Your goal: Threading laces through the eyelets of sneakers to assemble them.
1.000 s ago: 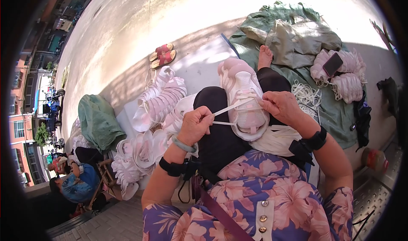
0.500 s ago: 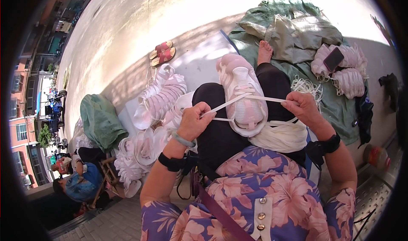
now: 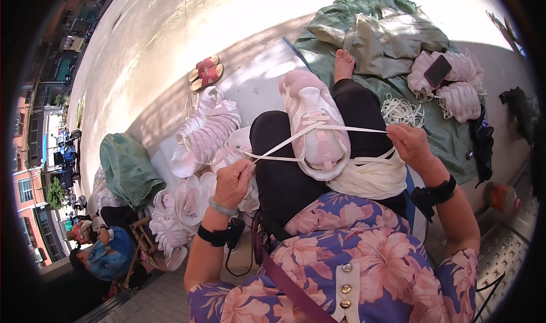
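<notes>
A pink-and-white sneaker upper [image 3: 310, 104] rests between my thighs, with a flat white shoelace [image 3: 359, 129] threaded through its eyelets. Out to the left, my left hand [image 3: 233, 183] is closed, pinching one lace end; a second strand also runs from the shoe toward these fingers. My right hand [image 3: 410, 145] pinches the other end near my right knee. Both lengths are stretched nearly straight and cross over the shoe's opening. On my right thigh, beside the shoe, lies a thick bundle of white laces [image 3: 369, 178].
Stacked uppers [image 3: 213, 126] lie at my left, near a green sack [image 3: 128, 163] and red sandals [image 3: 206, 72]. At right are loose laces [image 3: 402, 111], a green tarp [image 3: 446, 138], and bundled uppers [image 3: 460, 104] with a phone [image 3: 437, 71] on top. Another person [image 3: 111, 252] sits at far left.
My left hand has moved left and down, drawing its lace end farther from the shoe. The hands are wider apart, and the whole view has shifted slightly.
</notes>
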Available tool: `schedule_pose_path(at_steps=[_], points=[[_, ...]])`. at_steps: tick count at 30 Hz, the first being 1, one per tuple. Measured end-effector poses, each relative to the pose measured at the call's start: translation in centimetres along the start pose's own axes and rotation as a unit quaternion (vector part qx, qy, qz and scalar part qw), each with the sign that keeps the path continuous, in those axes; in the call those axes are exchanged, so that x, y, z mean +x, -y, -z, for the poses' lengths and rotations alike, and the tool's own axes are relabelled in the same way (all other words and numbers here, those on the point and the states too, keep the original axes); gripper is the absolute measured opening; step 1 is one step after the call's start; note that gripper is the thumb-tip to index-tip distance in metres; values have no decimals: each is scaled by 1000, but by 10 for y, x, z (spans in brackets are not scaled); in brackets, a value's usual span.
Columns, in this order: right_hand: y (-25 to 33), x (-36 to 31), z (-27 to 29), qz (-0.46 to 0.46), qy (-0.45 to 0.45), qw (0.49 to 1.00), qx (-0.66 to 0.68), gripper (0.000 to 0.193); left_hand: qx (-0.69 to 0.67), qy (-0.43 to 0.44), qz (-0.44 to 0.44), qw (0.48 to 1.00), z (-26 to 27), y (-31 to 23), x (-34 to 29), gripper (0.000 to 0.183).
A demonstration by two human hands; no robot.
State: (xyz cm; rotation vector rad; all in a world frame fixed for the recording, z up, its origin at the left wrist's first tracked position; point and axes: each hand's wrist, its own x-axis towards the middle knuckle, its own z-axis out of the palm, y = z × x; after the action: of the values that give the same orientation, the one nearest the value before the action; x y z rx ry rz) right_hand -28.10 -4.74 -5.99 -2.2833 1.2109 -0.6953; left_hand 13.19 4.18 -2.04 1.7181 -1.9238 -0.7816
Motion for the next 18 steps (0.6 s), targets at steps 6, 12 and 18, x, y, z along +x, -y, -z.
schedule_pose_path(at_steps=[6, 12, 18], points=[[23, 33, 2, 19, -62, 991, 114, 10, -217, 198, -99, 951, 34, -115, 29, 12], [101, 105, -3, 142, 119, 982, 35, 22, -190, 275, -275, 901, -22, -167, 39, 14], [95, 93, -57, 214, 111, 907, -345, 17, -79, 374, -293, 876, -69, -178, 40, 17]])
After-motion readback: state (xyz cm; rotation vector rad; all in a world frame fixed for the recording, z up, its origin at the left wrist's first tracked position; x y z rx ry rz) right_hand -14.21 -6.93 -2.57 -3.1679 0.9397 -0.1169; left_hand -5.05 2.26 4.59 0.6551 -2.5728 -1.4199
